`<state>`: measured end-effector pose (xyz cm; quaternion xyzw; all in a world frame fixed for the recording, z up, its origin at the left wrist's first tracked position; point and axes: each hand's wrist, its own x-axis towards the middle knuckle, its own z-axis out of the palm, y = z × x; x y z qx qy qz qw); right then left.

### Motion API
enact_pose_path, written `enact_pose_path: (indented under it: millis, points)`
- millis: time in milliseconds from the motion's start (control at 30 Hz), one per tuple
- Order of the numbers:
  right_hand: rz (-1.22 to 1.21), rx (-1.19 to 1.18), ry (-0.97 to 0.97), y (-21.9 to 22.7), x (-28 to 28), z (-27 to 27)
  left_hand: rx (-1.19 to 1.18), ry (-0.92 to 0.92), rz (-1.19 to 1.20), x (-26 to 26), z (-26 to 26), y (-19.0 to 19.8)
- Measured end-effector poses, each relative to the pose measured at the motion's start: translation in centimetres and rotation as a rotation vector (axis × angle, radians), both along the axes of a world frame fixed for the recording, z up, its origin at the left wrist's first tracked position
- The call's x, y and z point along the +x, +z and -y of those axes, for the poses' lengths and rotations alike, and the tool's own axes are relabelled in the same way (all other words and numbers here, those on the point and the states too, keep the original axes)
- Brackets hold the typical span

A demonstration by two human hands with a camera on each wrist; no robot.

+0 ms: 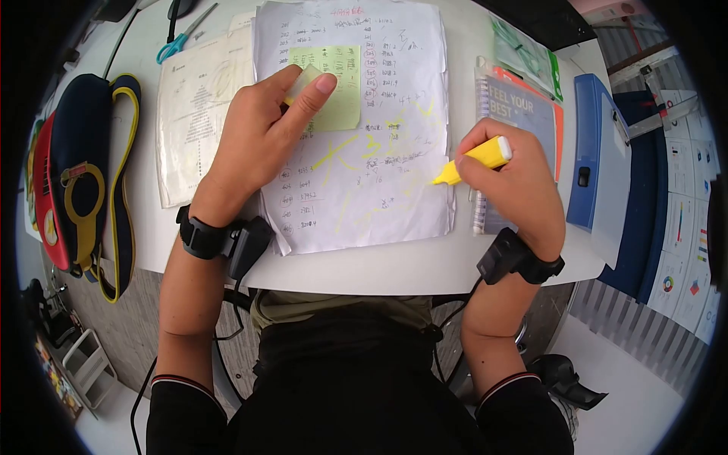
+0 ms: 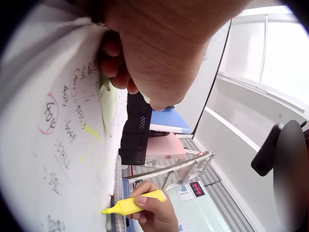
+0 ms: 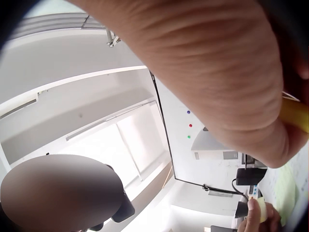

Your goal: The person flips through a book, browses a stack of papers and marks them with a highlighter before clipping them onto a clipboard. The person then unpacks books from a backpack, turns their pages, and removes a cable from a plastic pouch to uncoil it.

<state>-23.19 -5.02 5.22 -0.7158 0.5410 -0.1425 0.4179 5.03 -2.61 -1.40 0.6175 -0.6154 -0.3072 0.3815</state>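
Note:
My right hand pinches a yellow highlighter with a white end, its tip right at the sheet near the right edge. Handwritten numbers and pale yellow strokes cover this white paper, which lies on a stack with curled edges. My left hand lies over the upper left of the sheet, beside a light green sticky note with writing. Between its thumb and index finger is a small pale yellow piece; I cannot tell its kind. The left palm and other fingers are largely hidden in the head view.
To the left are a dark blue and red pencil case, blue-handled scissors and papers in a clear sleeve. On the right lie a spiral notebook, a green plastic packet and a blue binder.

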Motion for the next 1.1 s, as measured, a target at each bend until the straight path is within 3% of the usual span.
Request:
enact_pose_path:
  millis: [200,333,400,533,633,700,1100]
  points:
    - [0.26,-0.023,-0.037,0.0,1.4,-0.7,-0.003,0.003,0.013,0.0,0.0,0.1]
    - [0.131,-0.022,0.104,-0.5,1.9,-0.7,-0.001,0.012,-0.01,-0.2,0.0,0.1]
    - [0.123,-0.072,-0.028,-0.4,1.4,-0.5,0.003,0.007,-0.009,0.0,0.0,0.0]
    - [0.1,-0.04,-0.113,-0.6,0.3,0.1,-0.007,0.003,-0.007,0.1,0.0,-0.2]
    - [0.179,-0.084,-0.124,-0.4,-0.5,0.3,-0.007,0.0,-0.016,0.1,0.0,-0.1]
    - [0.268,-0.049,-0.242,0.4,-0.5,0.3,-0.008,0.001,-0.009,0.1,0.0,-0.1]
    - [0.233,-0.091,-0.151,-0.9,-0.1,0.4,-0.012,0.001,-0.009,0.1,0.0,-0.3]
